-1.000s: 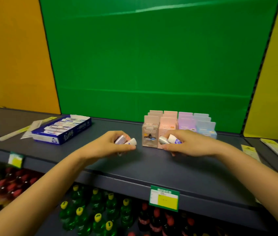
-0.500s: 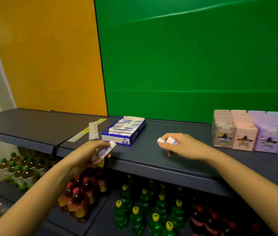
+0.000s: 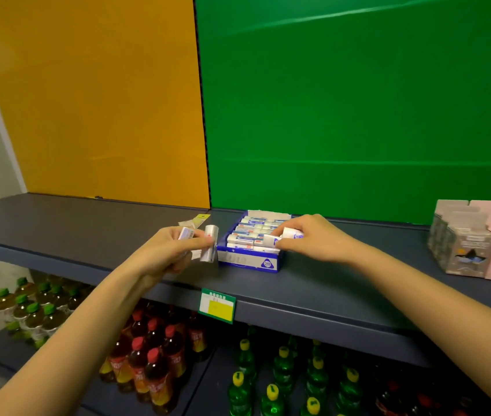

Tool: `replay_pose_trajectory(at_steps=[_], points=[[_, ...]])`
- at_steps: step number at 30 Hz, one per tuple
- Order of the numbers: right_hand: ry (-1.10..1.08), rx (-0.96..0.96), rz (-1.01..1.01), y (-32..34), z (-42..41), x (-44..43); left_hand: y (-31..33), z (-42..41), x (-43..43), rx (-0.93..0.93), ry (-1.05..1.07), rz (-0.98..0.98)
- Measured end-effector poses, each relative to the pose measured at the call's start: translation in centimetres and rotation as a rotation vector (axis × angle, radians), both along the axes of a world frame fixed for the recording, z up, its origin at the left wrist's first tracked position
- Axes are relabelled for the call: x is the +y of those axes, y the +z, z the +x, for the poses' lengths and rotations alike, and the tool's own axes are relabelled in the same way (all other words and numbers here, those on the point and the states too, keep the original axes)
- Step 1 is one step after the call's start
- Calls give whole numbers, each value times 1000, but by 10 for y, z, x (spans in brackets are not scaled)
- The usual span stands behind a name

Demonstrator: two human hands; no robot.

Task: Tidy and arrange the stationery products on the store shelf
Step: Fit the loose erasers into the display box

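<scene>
Restocking step in hand: right hand [image 3: 313, 238] grips a small white wrapped eraser [image 3: 291, 234] over the open blue cardboard display box [image 3: 248, 261] on the dark grey shelf [image 3: 328, 283], left hand [image 3: 169, 250] clutches several more [image 3: 208, 246]; next, seat it in a row.

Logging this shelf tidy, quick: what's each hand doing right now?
Left hand: closed on wrapped erasers.
Right hand: closed on an eraser over the blue box.

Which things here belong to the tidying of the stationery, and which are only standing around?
In the job:
left hand holding erasers
right hand holding an eraser
blue eraser box

Standing around:
pastel boxes
drink bottles
price tag
</scene>
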State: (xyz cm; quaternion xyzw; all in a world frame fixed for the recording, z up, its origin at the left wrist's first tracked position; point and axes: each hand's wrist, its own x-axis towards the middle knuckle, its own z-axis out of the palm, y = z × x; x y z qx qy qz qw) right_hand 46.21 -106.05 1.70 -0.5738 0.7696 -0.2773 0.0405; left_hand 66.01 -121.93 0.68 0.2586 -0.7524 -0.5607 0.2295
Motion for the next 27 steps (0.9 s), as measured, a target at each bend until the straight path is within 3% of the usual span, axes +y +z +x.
replay_pose_trajectory(at_steps=[12,18,27], points=[[-65,246,94,-6,-24,-51,9,-54,-49,19,-66,-431],[-163,406,140,-5,-10,-53,13,-78,-61,-113,-201,-751],[-275,402,221,-10,0,-53,7,-105,-77,-230,-379,-1070]])
